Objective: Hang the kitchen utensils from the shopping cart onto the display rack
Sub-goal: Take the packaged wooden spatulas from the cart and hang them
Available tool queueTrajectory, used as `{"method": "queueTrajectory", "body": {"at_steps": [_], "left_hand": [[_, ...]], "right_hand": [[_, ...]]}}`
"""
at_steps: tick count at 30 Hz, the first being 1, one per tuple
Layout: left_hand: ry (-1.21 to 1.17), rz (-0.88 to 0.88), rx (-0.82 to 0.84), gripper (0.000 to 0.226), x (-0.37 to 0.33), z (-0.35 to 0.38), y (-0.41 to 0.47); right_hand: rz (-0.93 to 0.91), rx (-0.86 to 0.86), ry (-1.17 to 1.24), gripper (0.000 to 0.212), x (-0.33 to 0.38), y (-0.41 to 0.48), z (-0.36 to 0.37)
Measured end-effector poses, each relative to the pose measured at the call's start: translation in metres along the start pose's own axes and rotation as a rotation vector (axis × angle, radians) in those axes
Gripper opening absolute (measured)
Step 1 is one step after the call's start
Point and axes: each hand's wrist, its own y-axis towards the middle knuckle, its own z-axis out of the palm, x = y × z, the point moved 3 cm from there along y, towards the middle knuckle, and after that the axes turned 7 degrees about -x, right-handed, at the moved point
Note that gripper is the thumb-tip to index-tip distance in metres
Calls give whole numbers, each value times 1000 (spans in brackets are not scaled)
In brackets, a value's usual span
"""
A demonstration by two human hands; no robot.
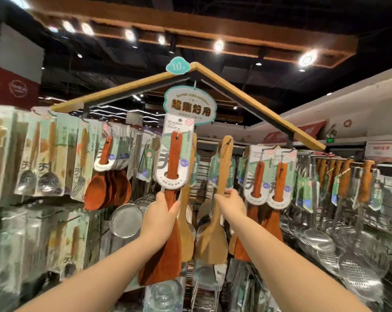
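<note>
My left hand (160,213) grips a reddish-brown wooden spatula (165,242) by its handle and holds it upright, its white and green card sleeve (175,158) raised toward the top of the display rack (253,102). My right hand (232,203) holds the handle of a light wooden spatula (213,242) that stands upright to the right, its top end near a rack hook. The shopping cart is out of view.
Packaged spoons and forks (44,163) hang on the left. Brown wooden rice paddles (109,190) and a steel strainer (125,219) hang centre left. More carded spatulas (269,176) and steel ladles and skimmers (339,239) fill the right side. A hanging sign (189,106) dangles under the rack's peak.
</note>
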Motion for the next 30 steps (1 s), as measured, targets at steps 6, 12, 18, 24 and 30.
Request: {"method": "queueTrajectory", "body": {"at_steps": [6, 12, 18, 24, 30], "left_hand": [[9, 14, 12, 44, 20, 13, 8], [-11, 16, 10, 48, 30, 23, 13], [-48, 29, 9, 44, 34, 26, 17], [-63, 31, 6, 44, 36, 26, 15], [-67, 35, 30, 39, 29, 19, 13]], "right_hand": [[79, -229, -44, 56, -11, 21, 18], [121, -63, -121, 44, -30, 30, 35], [78, -82, -87, 37, -34, 27, 45], [67, -153, 53, 31, -32, 12, 51], [-1, -208, 116, 23, -28, -15, 43]]}}
